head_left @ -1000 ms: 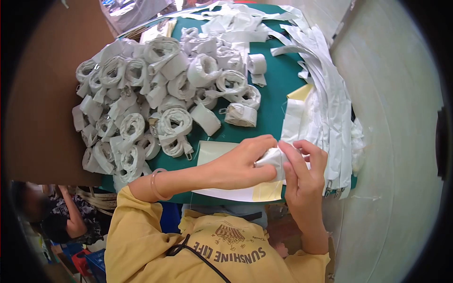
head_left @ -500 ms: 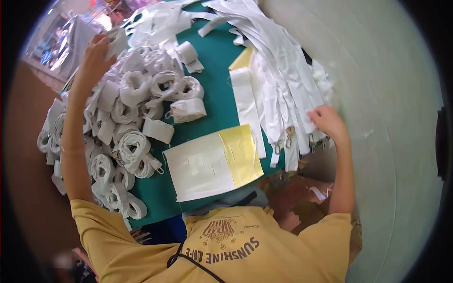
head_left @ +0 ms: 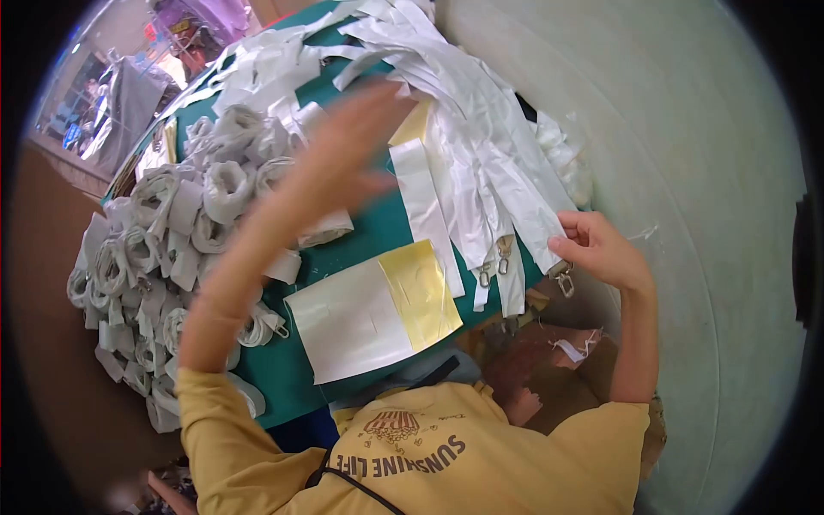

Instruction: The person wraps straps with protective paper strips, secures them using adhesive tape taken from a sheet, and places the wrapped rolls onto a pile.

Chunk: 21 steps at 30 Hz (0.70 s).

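Note:
On the right of the table, my right hand (head_left: pixel 596 247) pinches the lower end of a white strap (head_left: pixel 532 206) between thumb and fingers, just above its metal snap hook (head_left: pixel 563 281). More flat white straps lie alongside in a long bundle, some with metal hooks at their near ends. My left hand (head_left: pixel 365 137), blurred by motion, passes over the table's middle. Its fingers look stretched out with the thumb apart, and nothing shows in it. Many rolled white straps (head_left: pixel 227 193) are heaped on the left, partly hidden behind my left forearm.
A white and yellow sheet (head_left: pixel 352 318) lies at the near edge of the green table (head_left: pixel 283 399). Loose white strips (head_left: pixel 266 64) lie at the far end. A pale wall (head_left: pixel 687 215) stands close on the right, and a cardboard box (head_left: pixel 592 369) sits below.
My left hand has left a roll on the far left heap and swung right over the table. My right hand has moved slightly down and now holds a strap end.

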Tool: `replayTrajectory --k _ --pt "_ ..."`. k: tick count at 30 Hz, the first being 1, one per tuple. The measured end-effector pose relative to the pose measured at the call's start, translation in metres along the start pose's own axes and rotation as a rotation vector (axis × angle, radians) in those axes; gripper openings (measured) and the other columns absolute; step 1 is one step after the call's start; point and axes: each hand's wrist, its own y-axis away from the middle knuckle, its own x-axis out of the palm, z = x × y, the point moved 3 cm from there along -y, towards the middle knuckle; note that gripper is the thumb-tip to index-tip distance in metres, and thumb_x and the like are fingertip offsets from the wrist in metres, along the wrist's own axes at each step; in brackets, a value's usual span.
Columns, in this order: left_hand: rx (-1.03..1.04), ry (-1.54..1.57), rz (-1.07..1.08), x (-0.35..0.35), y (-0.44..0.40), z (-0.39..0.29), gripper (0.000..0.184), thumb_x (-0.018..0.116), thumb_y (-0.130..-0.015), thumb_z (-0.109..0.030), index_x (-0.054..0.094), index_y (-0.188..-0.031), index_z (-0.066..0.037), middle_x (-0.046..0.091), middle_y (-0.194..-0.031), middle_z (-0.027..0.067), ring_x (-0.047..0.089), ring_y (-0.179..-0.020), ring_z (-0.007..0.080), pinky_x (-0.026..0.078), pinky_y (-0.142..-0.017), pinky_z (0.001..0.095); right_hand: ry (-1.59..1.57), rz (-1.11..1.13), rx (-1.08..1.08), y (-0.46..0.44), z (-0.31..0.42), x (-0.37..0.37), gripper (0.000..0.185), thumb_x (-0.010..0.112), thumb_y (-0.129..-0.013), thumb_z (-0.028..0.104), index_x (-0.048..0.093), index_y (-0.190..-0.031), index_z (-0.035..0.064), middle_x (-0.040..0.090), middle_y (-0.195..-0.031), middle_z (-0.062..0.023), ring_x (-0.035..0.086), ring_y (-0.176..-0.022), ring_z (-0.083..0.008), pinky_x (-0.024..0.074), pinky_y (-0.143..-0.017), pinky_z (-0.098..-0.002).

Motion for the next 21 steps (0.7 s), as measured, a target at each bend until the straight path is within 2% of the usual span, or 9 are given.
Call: replayTrajectory --k 3,6,7,8,12,14,18,19,21 --pt "0.246 0.063 -0.008 0.045 -0.03 -0.07 0.091 0.079 -0.061 -0.019 0.033 -0.139 -0.021 0.024 -0.148 0.006 0.023 -0.136 0.0306 0.027 -0.107 0.0441 -0.104 0.06 -0.042 -0.003 0.044 0.022 0.027 0.054 -0.09 0.017 0.057 -0.107 -0.0041 0.063 -0.09 -0.0007 0.058 -0.077 -0.0057 0.0469 -0.07 -0.0222" --pt "0.059 0.637 -0.228 0.069 -0.03 -0.056 0.052 0.063 -0.077 -0.01 0.047 -0.126 -0.008 0.053 -0.124 0.0114 0.048 -0.118 0.0297 0.037 -0.099 0.0385 -0.153 0.131 -0.179 -0.004 0.072 0.04 0.03 0.051 -0.094 0.022 0.056 -0.11 -0.0027 0.063 -0.089 -0.0036 0.059 -0.079 -0.0085 0.0464 -0.072 -0.023" --pt "-0.104 0.787 -0.238 0.056 -0.027 -0.062 0.025 0.052 -0.091 -0.014 0.053 -0.113 -0.003 0.06 -0.107 0.011 0.056 -0.105 0.0247 0.041 -0.093 0.035 -0.248 0.015 -0.307 -0.003 0.082 0.042 0.03 0.049 -0.095 0.023 0.055 -0.109 -0.0028 0.063 -0.09 -0.0053 0.058 -0.08 -0.0103 0.0457 -0.073 -0.0236" --pt "-0.155 0.865 -0.282 0.053 -0.021 -0.061 0.021 0.047 -0.094 -0.016 0.054 -0.108 -0.003 0.06 -0.104 0.0106 0.056 -0.104 0.0221 0.041 -0.092 0.0345 -0.355 -0.096 -0.423 -0.001 0.089 0.044 0.03 0.046 -0.097 0.023 0.055 -0.109 -0.0029 0.063 -0.09 -0.007 0.058 -0.082 -0.0121 0.045 -0.074 -0.0242" --pt "-0.155 1.165 -0.475 0.034 0.006 -0.055 0.023 0.04 -0.099 -0.024 0.051 -0.097 -0.003 0.059 -0.097 0.0078 0.053 -0.106 0.0187 0.038 -0.095 0.0328 0.328 -0.391 -0.596 -0.034 0.089 0.064 0.049 0.06 -0.079 0.004 0.044 -0.124 0.0051 0.05 -0.124 -0.0093 0.049 -0.111 -0.0218 0.04 -0.089 -0.0325" --pt "-0.142 1.116 -0.512 0.018 0.018 -0.056 0.023 0.04 -0.099 -0.025 0.049 -0.095 -0.004 0.058 -0.097 0.0068 0.051 -0.106 0.0179 0.036 -0.096 0.0311 0.506 -0.388 -0.812 -0.058 0.088 0.087 0.06 0.068 -0.073 0.003 0.041 -0.127 0.0035 0.049 -0.124 -0.0146 0.047 -0.115 -0.0309 0.0394 -0.093 -0.0384" --pt "-0.225 1.105 -0.579 -0.006 0.031 -0.057 0.025 0.043 -0.098 -0.029 0.048 -0.094 -0.005 0.056 -0.097 0.0047 0.05 -0.095 0.0155 0.039 -0.085 0.0288 0.329 -0.136 -0.779 -0.099 0.088 0.119 0.068 0.072 -0.068 0.003 0.039 -0.129 0.0037 0.051 -0.123 -0.0155 0.044 -0.118 -0.0333 0.0345 -0.097 -0.0415" --pt "-0.263 0.975 -0.568 -0.012 0.036 -0.056 0.024 0.044 -0.098 -0.029 0.048 -0.095 -0.005 0.056 -0.097 0.0043 0.05 -0.094 0.0148 0.04 -0.083 0.029 0.576 -0.378 -0.93 -0.1 0.089 0.129 0.066 0.072 -0.066 0.001 0.043 -0.126 0.0032 0.055 -0.117 -0.0157 0.052 -0.108 -0.034 0.038 -0.093 -0.0405" --pt "-0.351 0.819 -0.603 -0.016 0.044 -0.054 0.022 0.047 -0.097 -0.028 0.049 -0.095 -0.006 0.056 -0.096 0.0044 0.052 -0.09 0.0133 0.042 -0.079 0.0281 0.483 -0.401 -0.978 -0.104 0.092 0.14 0.064 0.071 -0.067 0.0 0.044 -0.125 0.0029 0.056 -0.114 -0.016 0.053 -0.105 -0.0341 0.0388 -0.091 -0.04"
